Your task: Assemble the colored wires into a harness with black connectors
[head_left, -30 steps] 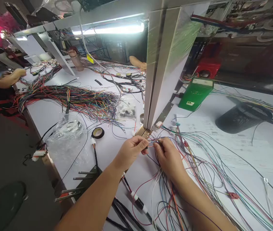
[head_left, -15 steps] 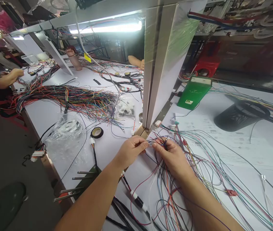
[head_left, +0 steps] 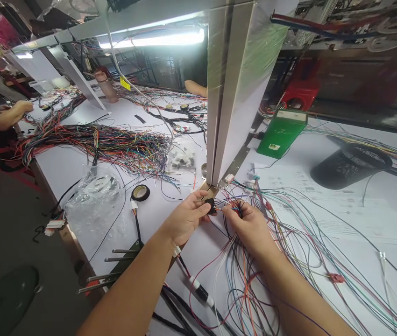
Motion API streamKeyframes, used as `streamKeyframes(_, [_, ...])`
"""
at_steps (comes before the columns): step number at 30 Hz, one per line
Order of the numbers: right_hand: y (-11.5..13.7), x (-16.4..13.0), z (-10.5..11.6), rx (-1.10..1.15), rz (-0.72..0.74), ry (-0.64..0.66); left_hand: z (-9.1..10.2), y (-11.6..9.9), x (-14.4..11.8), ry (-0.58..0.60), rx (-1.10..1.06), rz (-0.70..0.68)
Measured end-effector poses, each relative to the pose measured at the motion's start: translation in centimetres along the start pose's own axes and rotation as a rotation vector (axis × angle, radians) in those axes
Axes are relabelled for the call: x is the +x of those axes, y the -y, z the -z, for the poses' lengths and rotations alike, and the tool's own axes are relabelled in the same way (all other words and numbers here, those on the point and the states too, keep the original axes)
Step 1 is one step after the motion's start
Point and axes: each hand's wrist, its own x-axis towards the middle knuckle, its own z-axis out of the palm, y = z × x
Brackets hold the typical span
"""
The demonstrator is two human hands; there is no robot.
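My left hand (head_left: 187,215) pinches a small black connector (head_left: 211,206) between thumb and fingers, just in front of the metal post. Close beside it, my right hand (head_left: 249,221) is closed around a bunch of thin coloured wires (head_left: 238,261). One orange wire runs from the right fingertips to the black connector; whether its end sits inside cannot be made out. The rest of the bunch hangs below the right hand in loose red, white, blue and black loops. A white connector (head_left: 229,178) and a teal connector (head_left: 256,178) lie just beyond my hands.
A metal post (head_left: 216,102) rises directly ahead. Left are black tape (head_left: 140,192), a plastic bag (head_left: 96,205), a peg stand (head_left: 124,261) and a large wire bundle (head_left: 103,142). Right are a green box (head_left: 282,134), a mesh cup (head_left: 350,167) and printed sheets (head_left: 342,210). Co-workers' arms (head_left: 4,116) show behind.
The black connector now shows in my left hand, where wire ends were before. My left hand has turned and its fingers have lifted; my right hand stays nearly in place on the wires.
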Motion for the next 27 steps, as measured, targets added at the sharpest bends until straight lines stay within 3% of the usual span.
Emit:
streamKeyframes(6, [0.00,-0.03,0.18,-0.011,0.007,0.008,0.44,0.23,0.22,0.006,-0.026,0.023])
streamKeyframes(12, [0.05,-0.02,-0.13,-0.160,0.062,-0.005,0.59,0.25,0.22,0.033,0.001,0.008])
streamKeyframes(18, [-0.15,-0.10,-0.50,-0.307,0.223,-0.041,0.25,0.32,0.28,0.031,0.072,-0.012])
streamKeyframes(27, [-0.14,-0.05,-0.46,-0.277,0.310,-0.002,0.18,0.17,0.17,0.014,0.065,0.002])
